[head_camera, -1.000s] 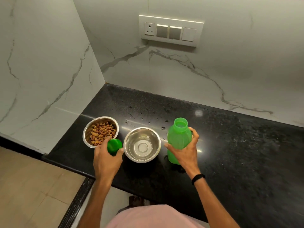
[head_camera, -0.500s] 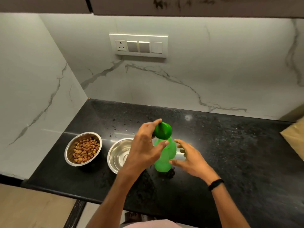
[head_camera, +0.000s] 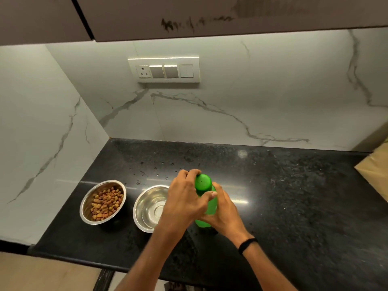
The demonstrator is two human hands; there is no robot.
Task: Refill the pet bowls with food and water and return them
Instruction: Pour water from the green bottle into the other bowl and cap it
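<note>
Two white, grey-veined marble wall panels (head_camera: 252, 106) meet at a corner behind a black, speckled, glossy stone bench (head_camera: 294, 196), beneath a flat matte overhead cabinet (head_camera: 231, 15). A rectangular white switch plate (head_camera: 163, 69) is mounted on the rear panel. Scattered water droplets (head_camera: 156, 169) lie on the bench behind the bowls. Two round, polished steel bowls stand side by side near the front edge, apart from each other: the left bowl (head_camera: 87, 203) holds brown pellet kibble (head_camera: 107, 203); the right bowl (head_camera: 147, 202) shows a mirrored interior, its contents unclear. Just right of it, a translucent green plastic bottle (head_camera: 212, 204) stands upright on the bench. The right hand (head_camera: 226, 213), with a black wristband (head_camera: 247, 245), has its fingers wrapped round the bottle body. The left hand (head_camera: 184, 202) has its fingers curled over the smooth, domed green cap (head_camera: 202, 182) seated on the bottle neck.
</note>
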